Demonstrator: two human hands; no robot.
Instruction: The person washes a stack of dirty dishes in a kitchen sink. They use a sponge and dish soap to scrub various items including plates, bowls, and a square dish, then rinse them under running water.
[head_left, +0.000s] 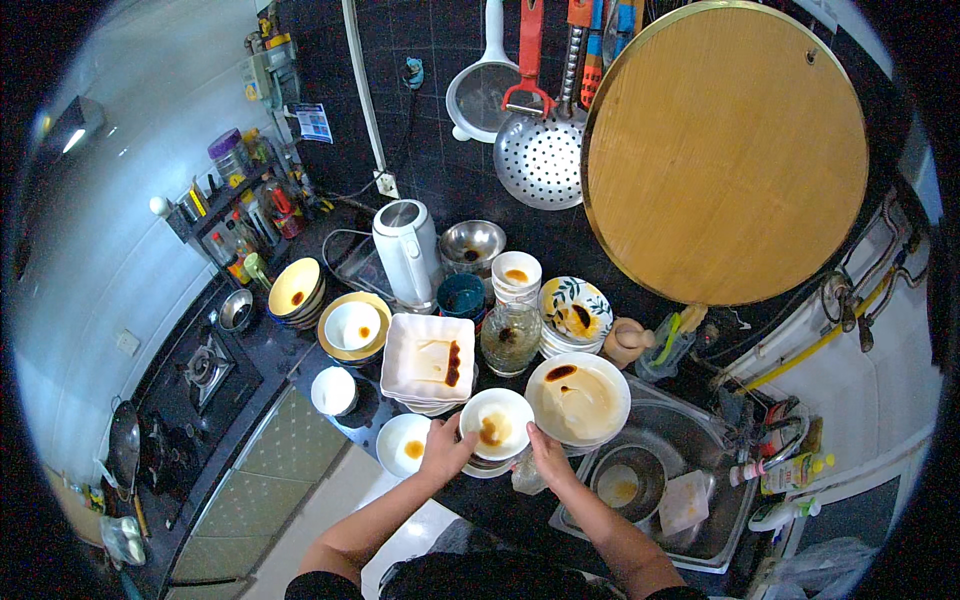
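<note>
A round white bowl (511, 414) with brown liquid in its bottom sits between my two hands. My left hand (448, 451) grips its left rim, thumb over the edge, and my right hand (550, 459) grips its right side. Below it shows the edge of more white dishware (489, 472); whether the bowl rests on that is hidden. A glass vessel (528, 478) is partly behind my right hand. Close to my left hand is another white bowl (396, 441) with a brown spot. To the right stands a larger white bowl (589, 401) with dark sauce, stacked on other dishes.
Square scalloped dishes (401, 360), a glass jar (510, 345), patterned plates (564, 292), yellow bowls (291, 279) and an electric kettle (405, 255) crowd the counter. At right, the sink (694, 427) holds a round pan and a cloth-like piece. A round wooden board (727, 150) hangs behind.
</note>
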